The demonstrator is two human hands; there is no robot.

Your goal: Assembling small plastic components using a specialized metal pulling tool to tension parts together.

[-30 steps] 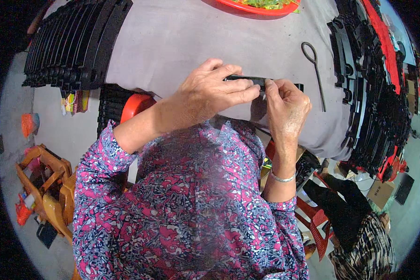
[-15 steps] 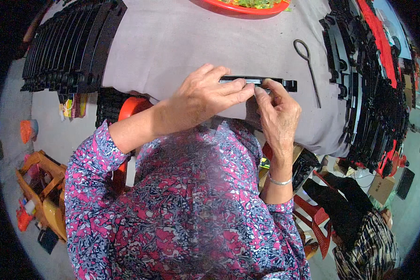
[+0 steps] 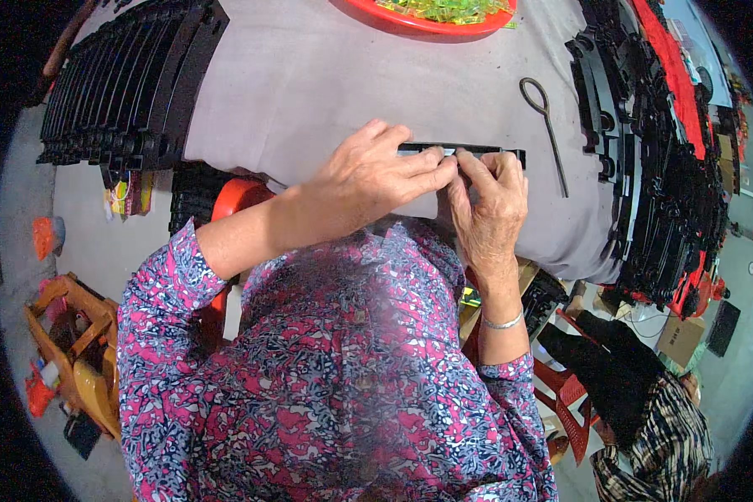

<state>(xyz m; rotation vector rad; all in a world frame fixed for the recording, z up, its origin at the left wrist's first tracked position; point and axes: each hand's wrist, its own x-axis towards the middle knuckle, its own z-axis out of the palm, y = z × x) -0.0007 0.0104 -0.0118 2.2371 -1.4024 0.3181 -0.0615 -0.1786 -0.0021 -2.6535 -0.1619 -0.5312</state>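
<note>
Both of my hands meet over a long, narrow black plastic part (image 3: 412,147) near the table's front edge. My left hand (image 3: 376,171) is closed on its left portion, with fingers stretched along it and the tips pressed down. From the right, my right hand (image 3: 492,197) grips the same part, thumb and forefinger pinched beside the left fingertips. A pale strip shows inside the part between the fingers. Its front side and whatever small piece the fingertips may hold are hidden.
A black rod with a looped end (image 3: 552,134) lies to the right. At the far edge stands a red basin (image 3: 418,28) of yellow-green clear pieces. Stacked black parts (image 3: 134,84) line the left, with more black parts (image 3: 661,167) on the right. Another person (image 3: 661,427) is at lower right.
My right hand has shifted slightly left and its fingers have curled in over the black part. The view has moved a little, so more of the red basin shows.
</note>
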